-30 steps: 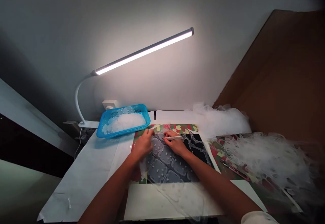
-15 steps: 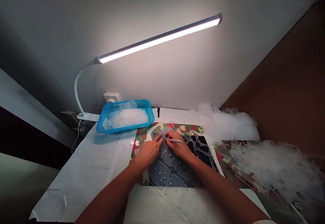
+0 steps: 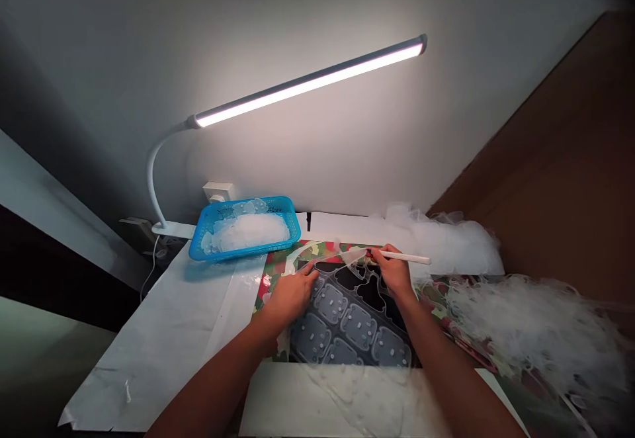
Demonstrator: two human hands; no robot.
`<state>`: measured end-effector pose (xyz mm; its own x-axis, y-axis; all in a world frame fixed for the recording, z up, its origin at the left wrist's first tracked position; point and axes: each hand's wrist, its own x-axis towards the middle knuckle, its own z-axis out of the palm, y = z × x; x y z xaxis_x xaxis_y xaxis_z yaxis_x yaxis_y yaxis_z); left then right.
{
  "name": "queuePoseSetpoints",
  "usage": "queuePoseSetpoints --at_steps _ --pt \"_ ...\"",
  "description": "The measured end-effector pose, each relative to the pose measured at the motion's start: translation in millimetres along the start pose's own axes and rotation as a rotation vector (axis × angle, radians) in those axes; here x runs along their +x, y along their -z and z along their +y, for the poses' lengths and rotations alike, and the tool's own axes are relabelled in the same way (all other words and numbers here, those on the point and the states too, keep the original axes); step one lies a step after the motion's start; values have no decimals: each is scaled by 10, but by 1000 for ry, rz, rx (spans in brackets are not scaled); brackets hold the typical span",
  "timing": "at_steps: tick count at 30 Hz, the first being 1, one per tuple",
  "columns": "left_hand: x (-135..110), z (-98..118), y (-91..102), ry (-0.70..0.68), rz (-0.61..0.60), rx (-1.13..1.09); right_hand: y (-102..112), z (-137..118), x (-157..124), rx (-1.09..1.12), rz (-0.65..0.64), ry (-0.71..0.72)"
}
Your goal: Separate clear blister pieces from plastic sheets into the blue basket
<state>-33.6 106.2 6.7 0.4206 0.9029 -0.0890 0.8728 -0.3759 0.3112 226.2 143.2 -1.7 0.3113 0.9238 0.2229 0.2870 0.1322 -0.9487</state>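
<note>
A black sheet (image 3: pixel 347 319) carrying several translucent cut-out pieces lies on a camouflage-patterned mat (image 3: pixel 270 279). My left hand (image 3: pixel 292 292) presses flat on the sheet's left part, fingers stretched toward its top edge. My right hand (image 3: pixel 394 271) is closed around a thin white pen-like tool (image 3: pixel 409 259) and also pinches a clear strip of film (image 3: pixel 347 253) that stretches left from it, lifted off the sheet. Dark bare shapes show on the sheet where film has come away.
A blue basket (image 3: pixel 292 216) holding clear pieces stands at the back left beside a white socket (image 3: pixel 218 191). A lit bar lamp (image 3: pixel 307 83) arches overhead. Heaps of clear film scrap (image 3: pixel 526 312) lie right. A brown cardboard panel (image 3: pixel 560 180) stands at right.
My right hand moved up and to the right, pulling a strip of clear film away from the sheet. The left hand stayed pressed on the sheet.
</note>
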Motion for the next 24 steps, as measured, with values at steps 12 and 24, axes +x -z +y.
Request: queuePoseSetpoints --at_steps 12,24 --pt "133 42 15 57 -6 -1078 -243 -659 -691 22 -616 102" --pt "80 140 -61 -20 81 -767 -380 -588 -421 -15 -705 -30"
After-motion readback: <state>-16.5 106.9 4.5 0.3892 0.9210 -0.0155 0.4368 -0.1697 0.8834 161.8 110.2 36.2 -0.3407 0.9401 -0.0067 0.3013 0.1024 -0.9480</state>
